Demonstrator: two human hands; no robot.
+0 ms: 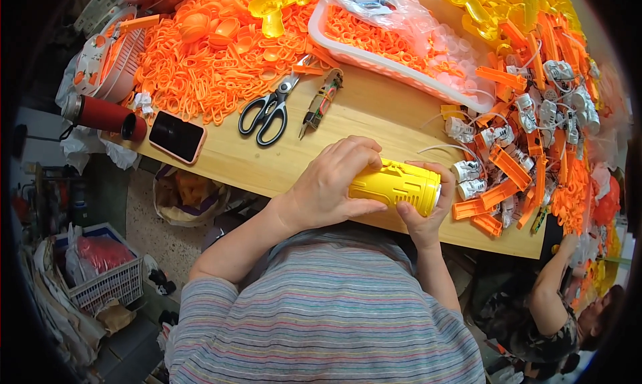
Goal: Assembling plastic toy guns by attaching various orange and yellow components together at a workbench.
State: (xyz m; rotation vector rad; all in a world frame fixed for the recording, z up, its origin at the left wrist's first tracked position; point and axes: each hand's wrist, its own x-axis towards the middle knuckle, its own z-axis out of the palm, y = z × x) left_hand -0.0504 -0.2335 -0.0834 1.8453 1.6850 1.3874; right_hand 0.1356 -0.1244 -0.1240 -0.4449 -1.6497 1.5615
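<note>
A yellow plastic cylindrical toy body (399,186), ribbed and slotted, lies sideways between my two hands over the table's front edge. My left hand (340,178) is closed on its left end, fingers over the top and thumb along the underside. Around the right end, which shows a white rim, my right hand (431,213) is wrapped with its thumb on the near side. Beyond my hands on the wooden table (267,167) lie black-handled scissors (273,108) and a slim tool with a wrapped handle (322,104).
Orange plastic parts (207,70) heap up at the far left. A bin of small orange rings (364,50) stands at the back. White motor-like units with wires (495,137) pile up at right. A phone (178,137) and red flask (100,116) sit left. Another person (545,310) is at lower right.
</note>
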